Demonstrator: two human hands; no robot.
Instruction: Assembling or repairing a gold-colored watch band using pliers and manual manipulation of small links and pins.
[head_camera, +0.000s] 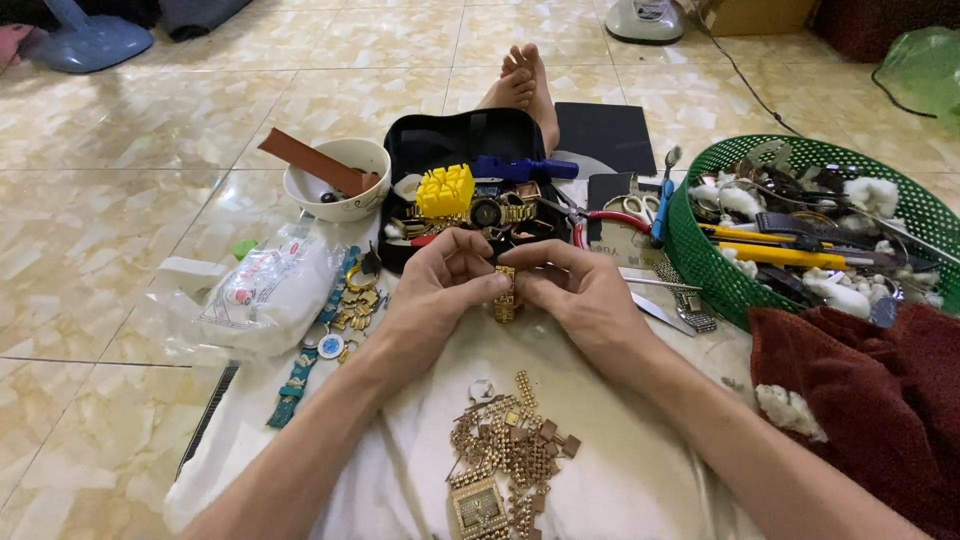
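My left hand (437, 283) and my right hand (575, 290) meet over the white cloth (620, 470) and both pinch a short gold watch-band piece (504, 297) that hangs down between the fingertips. Below them on the cloth lies a pile of loose gold links (515, 445) with a square gold watch (479, 505) at its near end. Behind my hands sits an open black case (440, 135) holding a yellow block (445, 189), a blue tool (520, 167) and a gold watch (495, 211).
A white bowl (325, 195) with a brown strap stands at the left. A plastic bag (265, 290) and a teal watch strap (300, 375) lie beside the cloth. A green basket (700, 255) full of tools stands right, a dark red cloth (870, 400) near it. Red-handled pliers (615, 220) lie by the case.
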